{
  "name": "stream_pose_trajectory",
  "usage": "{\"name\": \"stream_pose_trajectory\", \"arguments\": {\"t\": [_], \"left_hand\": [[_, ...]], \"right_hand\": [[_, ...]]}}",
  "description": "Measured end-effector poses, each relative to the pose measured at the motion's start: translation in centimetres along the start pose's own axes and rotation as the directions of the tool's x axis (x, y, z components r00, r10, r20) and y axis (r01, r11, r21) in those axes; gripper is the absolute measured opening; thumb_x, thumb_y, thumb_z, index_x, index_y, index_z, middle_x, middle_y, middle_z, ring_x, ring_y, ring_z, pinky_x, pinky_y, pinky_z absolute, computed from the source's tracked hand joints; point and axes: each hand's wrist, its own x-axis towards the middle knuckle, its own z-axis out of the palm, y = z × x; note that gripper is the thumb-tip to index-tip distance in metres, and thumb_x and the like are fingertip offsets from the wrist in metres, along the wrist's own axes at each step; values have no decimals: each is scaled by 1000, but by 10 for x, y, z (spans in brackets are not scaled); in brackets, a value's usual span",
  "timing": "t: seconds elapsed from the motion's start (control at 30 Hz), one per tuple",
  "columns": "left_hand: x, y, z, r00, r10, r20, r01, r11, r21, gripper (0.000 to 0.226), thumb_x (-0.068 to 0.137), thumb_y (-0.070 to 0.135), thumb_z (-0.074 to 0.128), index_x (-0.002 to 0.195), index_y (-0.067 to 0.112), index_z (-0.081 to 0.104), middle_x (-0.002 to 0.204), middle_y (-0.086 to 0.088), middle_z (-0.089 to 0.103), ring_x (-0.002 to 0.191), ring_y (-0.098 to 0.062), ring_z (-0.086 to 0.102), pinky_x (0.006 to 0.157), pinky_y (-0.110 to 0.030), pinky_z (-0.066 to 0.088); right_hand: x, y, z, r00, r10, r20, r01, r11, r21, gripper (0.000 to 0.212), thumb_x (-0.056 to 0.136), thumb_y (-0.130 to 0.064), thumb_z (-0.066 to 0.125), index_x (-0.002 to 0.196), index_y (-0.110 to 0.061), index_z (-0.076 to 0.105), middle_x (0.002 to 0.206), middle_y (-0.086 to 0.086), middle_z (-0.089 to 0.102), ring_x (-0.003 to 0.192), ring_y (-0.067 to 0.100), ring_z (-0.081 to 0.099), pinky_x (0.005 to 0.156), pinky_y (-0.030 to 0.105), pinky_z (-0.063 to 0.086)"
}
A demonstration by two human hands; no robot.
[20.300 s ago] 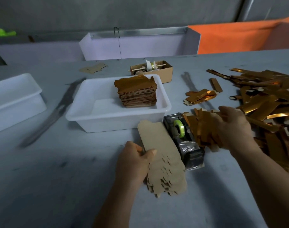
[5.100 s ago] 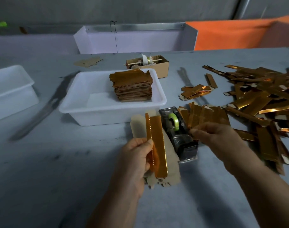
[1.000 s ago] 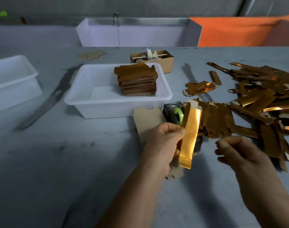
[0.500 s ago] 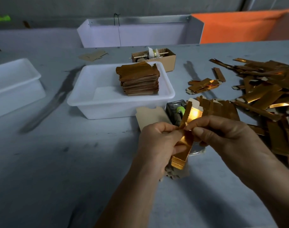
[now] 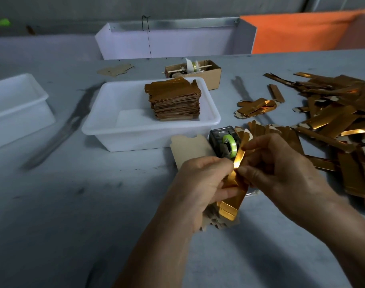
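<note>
A shiny gold card strip [image 5: 231,206] is held just above the grey table. My left hand [image 5: 200,183] grips its lower part together with a stack of plain brown card blanks [image 5: 189,148]. My right hand [image 5: 270,169] pinches the strip's upper part between thumb and fingers. Right behind my hands stands a dark tape dispenser [image 5: 225,140] with a green roll. A stack of gold strips [image 5: 175,100] lies in the white tub [image 5: 119,129].
Loose gold strips [image 5: 333,119] cover the table's right side. Another white tub [image 5: 17,107] stands at the far left. A small cardboard box [image 5: 210,75] sits behind the middle tub. A white bin [image 5: 173,42] and an orange panel [image 5: 302,34] line the far edge.
One second ago my left hand alone held the gold strip up. My right hand has since come in and taken hold of its upper part, and the strip now looks bent.
</note>
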Motion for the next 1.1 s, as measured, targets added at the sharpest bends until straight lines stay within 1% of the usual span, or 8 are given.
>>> {"name": "stream_pose_trajectory", "arguments": {"t": [0.17, 0.37, 0.57, 0.8, 0.87, 0.9, 0.97, 1.1], "left_hand": [[-4, -6, 5, 992, 114, -52, -114, 993, 1, 10, 89, 13, 63, 89, 6, 69, 90, -10, 74, 79, -18, 74, 67, -25, 60], [-2, -13, 12, 974, 166, -156, -165, 986, 16, 14, 91, 10, 62, 80, 11, 71, 78, -8, 74, 71, -18, 73, 71, -32, 61], [-6, -23, 21, 922, 322, -216, -286, 941, 182, 10, 90, 16, 65, 83, 18, 73, 80, -1, 74, 78, -19, 73, 74, -34, 60], [-7, -20, 17, 913, 330, -240, -287, 938, 195, 9, 91, 20, 64, 88, 19, 72, 86, 2, 75, 81, -14, 73, 76, -33, 60], [-8, -18, 16, 920, 305, -245, -272, 949, 159, 9, 91, 20, 63, 89, 18, 72, 86, 2, 75, 79, -12, 73, 76, -32, 60], [-8, -17, 16, 923, 294, -248, -265, 953, 143, 9, 91, 19, 63, 89, 18, 72, 85, 2, 75, 78, -11, 73, 76, -32, 60], [-8, -17, 16, 926, 283, -249, -255, 957, 139, 9, 91, 20, 63, 90, 18, 72, 86, 3, 75, 78, -10, 73, 76, -32, 60], [-10, -18, 18, 931, 277, -238, -241, 956, 169, 10, 92, 21, 62, 95, 18, 71, 91, 5, 74, 80, -9, 73, 76, -31, 60]], "right_hand": [[0, -5, 3, 1000, 11, -24, -12, 999, -42, 33, 81, -22, 66, 97, -37, 40, 79, -14, 60, 72, -5, 59, 51, 8, 46], [-4, -8, 3, 996, -7, -92, -7, 989, -148, 33, 80, -24, 67, 99, -30, 41, 79, -16, 55, 72, -1, 54, 54, 10, 40], [-5, -7, 4, 991, 12, -130, -45, 967, -250, 36, 79, -27, 67, 107, -23, 44, 84, -11, 51, 79, 10, 53, 55, 8, 34], [-4, 0, 6, 982, -46, -181, -12, 952, -306, 46, 59, -57, 51, 92, -27, 41, 66, -20, 42, 58, -8, 43, 48, 7, 30], [-4, 6, 6, 989, 36, -140, -53, 992, -117, 32, 65, -51, 56, 87, -31, 46, 68, -13, 53, 63, -2, 54, 55, 8, 37], [-4, 8, 6, 989, 121, -80, -113, 989, 96, 24, 69, -45, 59, 87, -31, 53, 72, -7, 60, 70, 4, 61, 63, 11, 43], [-6, 9, 4, 972, 221, 74, -228, 836, 500, 27, 67, -41, 62, 92, -32, 62, 85, -6, 69, 82, 4, 66, 75, 21, 48], [-8, 10, 10, 975, 207, 82, -217, 800, 559, 41, 56, -42, 69, 94, -30, 63, 84, -7, 69, 80, 2, 66, 57, 11, 50]]}}
